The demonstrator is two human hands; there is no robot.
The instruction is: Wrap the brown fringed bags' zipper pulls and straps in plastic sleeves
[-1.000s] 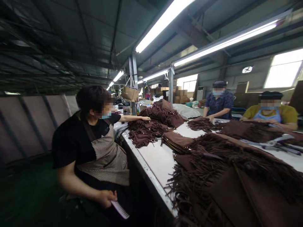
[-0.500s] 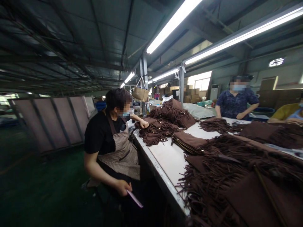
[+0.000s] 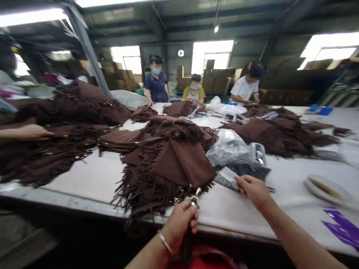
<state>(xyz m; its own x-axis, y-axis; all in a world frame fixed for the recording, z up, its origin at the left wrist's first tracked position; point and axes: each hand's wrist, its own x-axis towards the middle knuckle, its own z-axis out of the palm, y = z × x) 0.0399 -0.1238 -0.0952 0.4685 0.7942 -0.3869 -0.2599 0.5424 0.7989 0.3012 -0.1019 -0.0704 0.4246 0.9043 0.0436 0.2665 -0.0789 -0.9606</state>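
My left hand [image 3: 182, 220] is closed around a dark brown strap [image 3: 187, 243] near the table edge, with a gold-coloured snap hook [image 3: 195, 196] standing out above the fingers. Just beyond it lies a brown fringed bag [image 3: 185, 162] on a pile of similar fringed pieces. To the right, my right hand [image 3: 254, 190] pinches a small flat white piece [image 3: 228, 175], perhaps paper or a tag; its print cannot be made out. That piece is in front of a clear plastic bag [image 3: 228, 145] with grey speckled contents.
A roll of tape [image 3: 325, 187] and purple plastic strips [image 3: 342, 226] lie at the right of the white table [image 3: 92, 179]. At left, a co-worker's hand [image 3: 28, 132] rests on brown fringed bags [image 3: 67, 140]. Several people work across the table. A slanted metal post [image 3: 89, 52] rises behind.
The view has swung right, away from the seated co-worker with the pink comb-like tool, to the table in front. Both my hands are now in view, holding the strap and the white piece.
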